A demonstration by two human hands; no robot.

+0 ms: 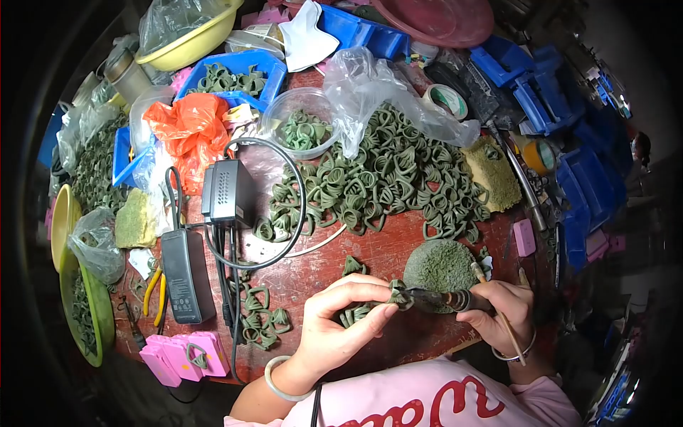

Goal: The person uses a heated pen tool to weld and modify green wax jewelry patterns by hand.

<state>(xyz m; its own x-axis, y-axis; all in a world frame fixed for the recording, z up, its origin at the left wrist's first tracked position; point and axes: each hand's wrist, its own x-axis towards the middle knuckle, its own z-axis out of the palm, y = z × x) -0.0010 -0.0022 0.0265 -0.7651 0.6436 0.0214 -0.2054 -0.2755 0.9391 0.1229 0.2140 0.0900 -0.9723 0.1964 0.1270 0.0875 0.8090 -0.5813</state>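
My left hand point(348, 311) pinches a small green ring point(400, 294), which looks like wax, between thumb and fingertips. My right hand point(504, 313) is closed around a dark pen-shaped tool point(466, 300) whose narrow end points left at the ring. Whether the tip touches the ring I cannot tell. A thin wooden stick, perhaps a brush point(506, 326), is also held in the right hand, slanting across the fingers. Just behind the tool sits a round pad point(440, 265) covered in green crumbs. A few more green rings point(353, 266) lie beside and partly behind my left hand.
A large heap of green rings point(377, 178) covers the red table's point(306, 274) middle. To the left stand a black power adapter point(186, 274) with looping cables, yellow-handled pliers point(153, 292) and pink blocks point(183, 357). Blue bins point(587, 185) line the right side.
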